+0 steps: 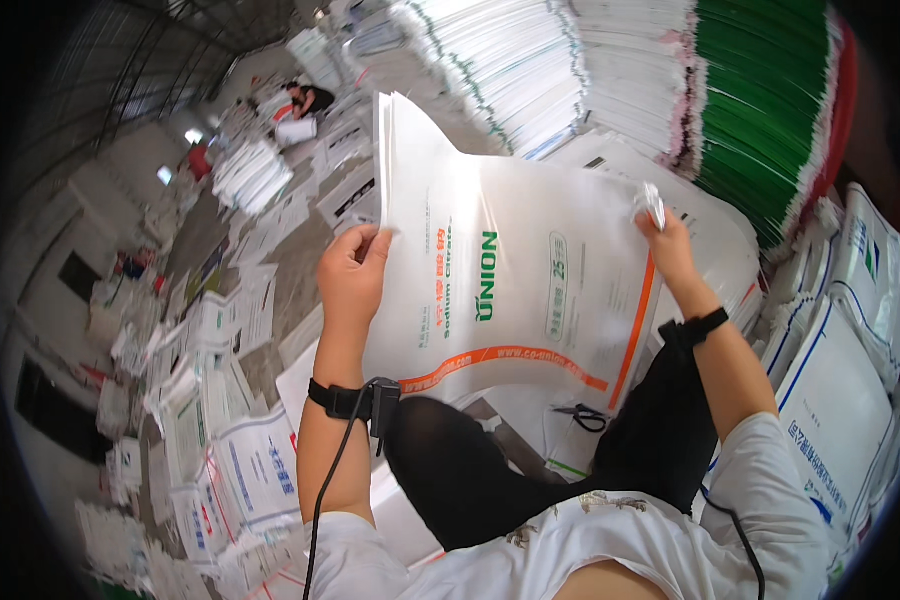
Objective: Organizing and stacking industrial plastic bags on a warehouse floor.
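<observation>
A large white woven sack [520, 270] with orange bands and green and orange print is stretched sideways between my two hands, above my knees. My left hand [353, 272] is closed on its left edge, where several layers show. At the upper right corner my right hand [667, 237] pinches the sack, and a crumpled clear plastic bit [650, 204] sticks up from those fingers. Scissors with black handles [582, 416] lie below the sack, between my legs. The sack hides whatever is directly behind it.
Tall stacks of folded white sacks [505, 65] and green sacks [760, 95] stand ahead. More white sacks [835, 390] are piled at my right. Loose sacks [255, 465] cover the floor at left. Another person [310, 100] bends over sacks farther back.
</observation>
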Motion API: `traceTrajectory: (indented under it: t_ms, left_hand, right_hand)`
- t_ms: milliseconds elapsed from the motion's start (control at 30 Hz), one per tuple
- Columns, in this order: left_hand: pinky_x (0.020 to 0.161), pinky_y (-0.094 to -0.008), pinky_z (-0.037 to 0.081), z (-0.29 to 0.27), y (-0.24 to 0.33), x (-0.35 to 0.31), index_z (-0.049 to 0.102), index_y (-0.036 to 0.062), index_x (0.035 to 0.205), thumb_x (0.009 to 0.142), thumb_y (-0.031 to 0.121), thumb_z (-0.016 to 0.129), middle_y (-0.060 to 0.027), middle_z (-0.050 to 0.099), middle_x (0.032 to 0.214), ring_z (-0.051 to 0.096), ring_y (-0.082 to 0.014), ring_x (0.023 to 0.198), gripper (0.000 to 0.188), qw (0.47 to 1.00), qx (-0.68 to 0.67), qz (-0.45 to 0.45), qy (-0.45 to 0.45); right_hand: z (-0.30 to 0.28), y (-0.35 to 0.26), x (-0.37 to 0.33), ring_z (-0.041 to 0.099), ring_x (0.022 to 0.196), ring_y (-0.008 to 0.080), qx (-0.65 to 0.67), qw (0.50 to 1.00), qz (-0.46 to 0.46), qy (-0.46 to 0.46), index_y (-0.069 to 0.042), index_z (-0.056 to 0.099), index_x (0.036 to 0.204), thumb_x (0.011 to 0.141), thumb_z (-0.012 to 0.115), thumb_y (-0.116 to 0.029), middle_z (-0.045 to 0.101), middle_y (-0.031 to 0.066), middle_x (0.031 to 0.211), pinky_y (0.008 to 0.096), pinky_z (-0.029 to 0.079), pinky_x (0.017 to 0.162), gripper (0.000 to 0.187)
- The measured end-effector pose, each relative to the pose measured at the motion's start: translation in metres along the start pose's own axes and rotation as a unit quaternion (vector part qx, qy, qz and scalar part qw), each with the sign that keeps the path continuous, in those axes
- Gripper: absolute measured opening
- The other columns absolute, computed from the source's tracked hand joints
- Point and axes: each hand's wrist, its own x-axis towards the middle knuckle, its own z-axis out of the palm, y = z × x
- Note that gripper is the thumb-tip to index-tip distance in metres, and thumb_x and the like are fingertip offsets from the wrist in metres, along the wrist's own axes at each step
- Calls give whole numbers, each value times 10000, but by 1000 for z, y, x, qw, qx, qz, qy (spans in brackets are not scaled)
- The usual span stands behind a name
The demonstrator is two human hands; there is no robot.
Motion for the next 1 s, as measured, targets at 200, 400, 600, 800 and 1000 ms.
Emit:
traceTrajectory:
  t_ms: [200, 400, 600, 800, 1000]
  left_hand:
    - [635, -288, 480, 76, 60, 44, 651, -36, 905, 907, 179, 669, -103, 654, 827, 603, -133, 680, 215, 996, 34, 73, -25]
    - [628, -314, 566, 162, 28, 52, 548, -33, 1089, 947, 118, 575, -125, 643, 940, 657, -199, 838, 209, 926, -296, -220, -80]
    - [638, -344, 601, 255, -62, -13, 535, -34, 1079, 953, 89, 549, -133, 626, 986, 673, -221, 838, 177, 900, -207, -372, -97]
    - [777, -391, 573, 280, -81, -55, 541, -28, 1147, 965, 86, 548, -127, 621, 1054, 655, -233, 917, 215, 841, -308, -424, -136]
    - [871, -447, 540, 292, -75, -72, 503, -7, 1181, 985, 165, 560, -114, 602, 1103, 631, -250, 993, 267, 806, -381, -436, -118]
  right_hand:
    - [-87, -66, 139, 664, 992, 344, -191, 960, -190, 82, -106, 635, 1251, 914, 636, -231, 697, 187, 1066, 408, 501, 869, 360]
    - [-64, -111, 184, 652, 1002, 357, -331, 895, -242, 174, -52, 535, 1337, 885, 597, -124, 689, 184, 1062, 457, 521, 825, 461]
    - [35, -17, 91, 573, 1169, 356, -395, 893, -159, -147, -119, 471, 1391, 912, 586, -262, 589, 189, 1279, 531, 422, 976, 513]
    - [55, 29, -51, 531, 1228, 393, -228, 906, -71, -349, -14, 445, 1410, 874, 662, -483, 517, 246, 1368, 439, 435, 1025, 745]
    - [63, 49, -46, 611, 1089, 374, -207, 932, -22, -296, -21, 532, 1326, 855, 650, -349, 625, 225, 1203, 440, 482, 934, 586]
